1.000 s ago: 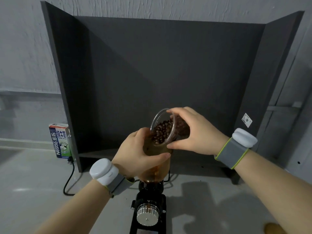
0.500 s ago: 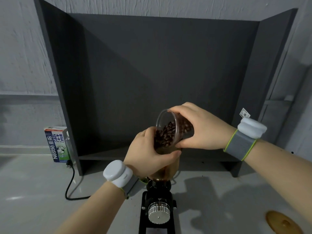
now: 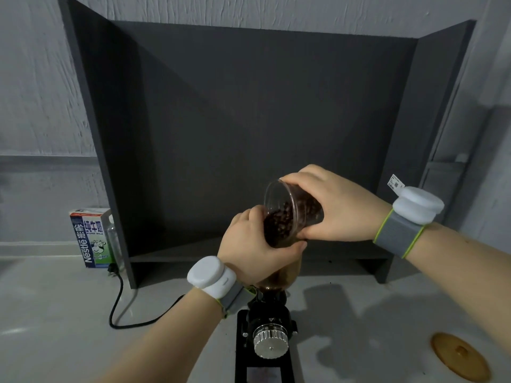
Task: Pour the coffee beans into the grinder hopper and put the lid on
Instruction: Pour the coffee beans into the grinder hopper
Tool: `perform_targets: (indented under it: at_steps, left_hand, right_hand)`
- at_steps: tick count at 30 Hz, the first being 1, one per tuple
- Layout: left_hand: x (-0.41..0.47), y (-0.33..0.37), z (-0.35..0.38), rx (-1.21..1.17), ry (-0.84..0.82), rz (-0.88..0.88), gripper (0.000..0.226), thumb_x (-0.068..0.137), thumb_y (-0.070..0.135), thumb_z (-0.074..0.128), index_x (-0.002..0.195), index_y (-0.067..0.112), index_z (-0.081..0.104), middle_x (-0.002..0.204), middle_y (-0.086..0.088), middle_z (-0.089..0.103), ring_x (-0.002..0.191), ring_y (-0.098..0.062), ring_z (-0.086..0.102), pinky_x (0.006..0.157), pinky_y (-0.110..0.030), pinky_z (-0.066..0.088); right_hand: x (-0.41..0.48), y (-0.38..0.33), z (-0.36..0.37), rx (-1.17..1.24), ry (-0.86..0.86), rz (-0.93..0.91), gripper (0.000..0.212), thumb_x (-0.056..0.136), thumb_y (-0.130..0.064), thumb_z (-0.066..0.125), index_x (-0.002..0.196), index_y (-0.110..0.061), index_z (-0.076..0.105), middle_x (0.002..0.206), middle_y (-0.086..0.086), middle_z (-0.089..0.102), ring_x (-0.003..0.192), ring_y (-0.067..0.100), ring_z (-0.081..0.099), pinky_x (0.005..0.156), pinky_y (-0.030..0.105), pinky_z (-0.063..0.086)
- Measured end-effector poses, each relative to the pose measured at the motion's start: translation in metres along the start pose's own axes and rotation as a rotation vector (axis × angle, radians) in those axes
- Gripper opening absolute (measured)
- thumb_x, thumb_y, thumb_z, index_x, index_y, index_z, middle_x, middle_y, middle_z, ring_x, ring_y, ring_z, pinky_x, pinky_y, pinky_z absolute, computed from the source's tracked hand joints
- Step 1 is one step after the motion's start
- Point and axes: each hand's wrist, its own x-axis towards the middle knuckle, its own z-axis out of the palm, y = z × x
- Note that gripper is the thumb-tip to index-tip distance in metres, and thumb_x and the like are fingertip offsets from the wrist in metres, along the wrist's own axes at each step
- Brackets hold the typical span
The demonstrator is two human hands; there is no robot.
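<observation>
Head view: 2 hands at the grinder.
Right hand point(image 3: 336, 208): grips tipped clear plastic cup point(image 3: 290, 214) of dark coffee beans point(image 3: 279, 226).
Left hand point(image 3: 257, 248): wraps amber hopper point(image 3: 282, 275).
Lid: amber round lid point(image 3: 460, 356) lies on grey counter point(image 3: 55, 313), right, well apart.

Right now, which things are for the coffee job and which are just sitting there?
For the job:
- clear cup of coffee beans, tipped by the right hand
- grinder with its hopper, steadied by the left hand
- amber lid, lying on the counter

Just sitting there:
- milk carton
- dark backboard
</observation>
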Motion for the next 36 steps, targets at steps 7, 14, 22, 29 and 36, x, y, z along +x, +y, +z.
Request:
perform_targets:
  at_steps: [7, 14, 22, 29, 36]
  left_hand:
    - [0.000, 0.000, 0.001, -0.007, 0.003, 0.004, 0.072, 0.060, 0.072, 0.057, 0.111, 0.022, 0.050, 0.103, 0.011, 0.054, 0.096, -0.008, 0.045, 0.082, -0.022, 0.035]
    - [0.001, 0.000, -0.002, -0.050, -0.017, -0.004, 0.070, 0.060, 0.074, 0.056, 0.110, 0.025, 0.050, 0.102, 0.011, 0.057, 0.097, -0.009, 0.049, 0.086, -0.027, 0.042]
    - [0.002, -0.001, -0.005, -0.111, -0.042, -0.002, 0.077, 0.060, 0.073, 0.060, 0.118, 0.024, 0.046, 0.108, 0.010, 0.057, 0.103, -0.010, 0.053, 0.093, -0.036, 0.046]
    - [0.004, -0.004, -0.007, -0.155, -0.115, -0.024, 0.093, 0.053, 0.081, 0.060, 0.126, 0.027, 0.039, 0.113, 0.016, 0.053, 0.106, -0.006, 0.052, 0.086, -0.025, 0.048]
    - [0.010, -0.004, -0.020, -0.283, -0.094, -0.024, 0.099, 0.050, 0.080, 0.067, 0.129, 0.031, 0.035, 0.114, 0.023, 0.054, 0.102, 0.014, 0.052, 0.074, -0.005, 0.042]
  right_hand:
    - [0.000, -0.009, -0.003, -0.111, -0.012, -0.013, 0.081, 0.065, -0.037, 0.074, 0.135, -0.029, 0.035, 0.126, -0.001, 0.043, 0.112, 0.019, 0.047, 0.088, 0.040, 0.049]
    - [0.001, -0.021, -0.008, -0.327, -0.029, -0.086, 0.080, 0.069, -0.034, 0.070, 0.139, -0.024, 0.033, 0.128, 0.004, 0.046, 0.112, 0.024, 0.048, 0.094, 0.041, 0.043]
    - [0.003, -0.026, -0.009, -0.475, -0.031, -0.180, 0.072, 0.074, -0.028, 0.067, 0.138, -0.024, 0.035, 0.130, 0.005, 0.047, 0.118, 0.025, 0.046, 0.108, 0.041, 0.028]
    - [0.000, -0.018, -0.008, -0.335, 0.015, -0.155, 0.077, 0.074, -0.033, 0.069, 0.141, -0.024, 0.033, 0.132, 0.003, 0.047, 0.120, 0.022, 0.046, 0.108, 0.039, 0.028]
    - [-0.007, 0.001, -0.005, 0.148, 0.084, 0.010, 0.085, 0.066, -0.038, 0.077, 0.138, -0.029, 0.033, 0.132, -0.002, 0.044, 0.116, 0.015, 0.048, 0.093, 0.028, 0.043]
